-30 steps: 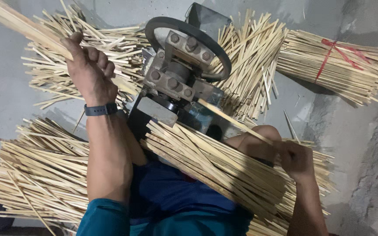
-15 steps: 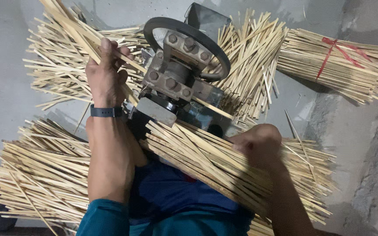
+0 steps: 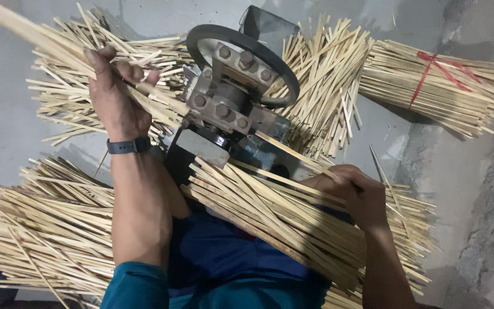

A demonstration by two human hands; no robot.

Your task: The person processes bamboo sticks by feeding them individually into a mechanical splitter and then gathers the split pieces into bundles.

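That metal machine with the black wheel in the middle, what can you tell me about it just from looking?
The machine is a small grey metal block studded with large hex bolts, with a black ring-shaped wheel on top, tilted toward the camera. It stands on the grey floor amid heaps of pale wooden sticks. One stick runs into its right side, fed by the right hand. The left hand pulls a stick out on the left.
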